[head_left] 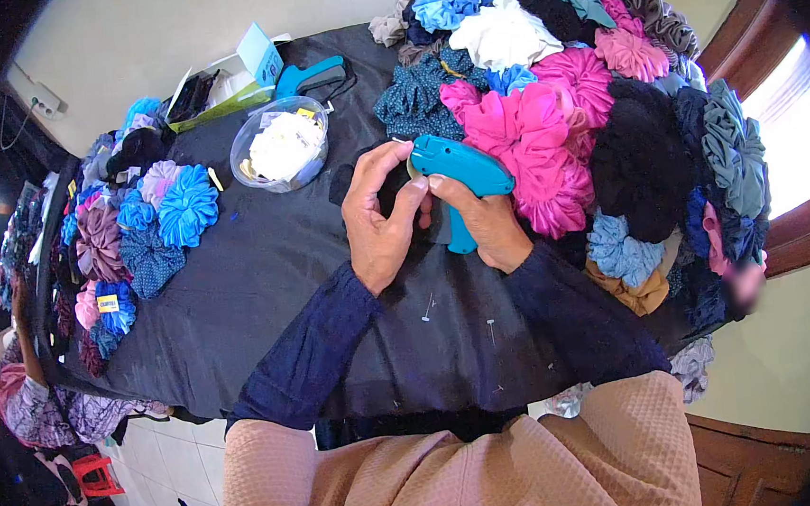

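Observation:
My right hand (485, 223) grips a teal tagging gun (460, 165) over the middle of the black-covered table, its handle pointing down toward me. My left hand (381, 219) is closed at the gun's front end, thumb and fingers bent around its tip. A small pale edge shows between the fingertips, too little to name. Dark fabric (342, 184) peeks out behind the left fingers; its shape is mostly hidden. Just beyond the gun lie bright pink scrunchies (534, 138) and a dotted dark teal scrunchie (421, 99).
A round clear tub (283, 184) of white tags stands left of my hands. Behind it are an open box (221, 89) and another teal tagging gun (308, 75). Scrunchies pile at right, including black ones (645, 158), and blue ones (188, 205) at left. Loose plastic fasteners (426, 308) lie nearby.

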Available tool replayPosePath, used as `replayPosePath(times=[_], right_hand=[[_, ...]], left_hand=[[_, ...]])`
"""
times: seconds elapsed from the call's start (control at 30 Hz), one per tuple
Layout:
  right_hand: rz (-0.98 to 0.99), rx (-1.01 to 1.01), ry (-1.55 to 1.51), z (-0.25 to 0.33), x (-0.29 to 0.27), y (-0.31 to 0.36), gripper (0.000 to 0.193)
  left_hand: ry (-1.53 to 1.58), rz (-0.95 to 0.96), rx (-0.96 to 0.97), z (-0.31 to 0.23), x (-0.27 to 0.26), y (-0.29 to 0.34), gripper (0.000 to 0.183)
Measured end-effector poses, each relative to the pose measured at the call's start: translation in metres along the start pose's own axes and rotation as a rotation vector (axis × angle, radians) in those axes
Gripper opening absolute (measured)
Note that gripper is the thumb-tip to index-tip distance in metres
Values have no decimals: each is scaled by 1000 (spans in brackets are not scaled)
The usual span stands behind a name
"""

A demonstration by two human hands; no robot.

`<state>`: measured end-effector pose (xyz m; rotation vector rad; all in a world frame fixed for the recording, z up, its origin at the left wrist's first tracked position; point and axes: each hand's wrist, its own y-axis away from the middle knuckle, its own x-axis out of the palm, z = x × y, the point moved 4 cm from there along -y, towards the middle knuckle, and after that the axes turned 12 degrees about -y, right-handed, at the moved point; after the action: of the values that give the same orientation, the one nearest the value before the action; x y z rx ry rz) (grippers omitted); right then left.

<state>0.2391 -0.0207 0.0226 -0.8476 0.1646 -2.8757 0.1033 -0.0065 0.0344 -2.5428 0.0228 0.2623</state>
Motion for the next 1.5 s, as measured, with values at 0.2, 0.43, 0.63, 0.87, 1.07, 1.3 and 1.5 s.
replayPosePath(times=[0.2,0.43,0.63,0.87,1.07,1.3,1.5], right_hand=[[-91,64,111,0,0,5,19],[-62,0,-24,-2,3,2,23],[-63,70,-42,-4,1,3,26],[-35,50,-33,0,2,4,26],[-58,84,-19,1,5,4,24],[-185,48,-66,5,-5,0,29],[-211,62,-32,4,-5,1,30]], left_hand=[[-9,-59,-39,3,0,3,28],[37,-67,-90,7,0,0,25],[-39,-122,-188,8,0,3,25],[-379,-135,82,4,-6,-4,20],[-215,-286,-111,23,-17,-2,17],[-98,-345,-208,20,-28,-9,22],[-77,-339,-170,10,-28,-9,21]])
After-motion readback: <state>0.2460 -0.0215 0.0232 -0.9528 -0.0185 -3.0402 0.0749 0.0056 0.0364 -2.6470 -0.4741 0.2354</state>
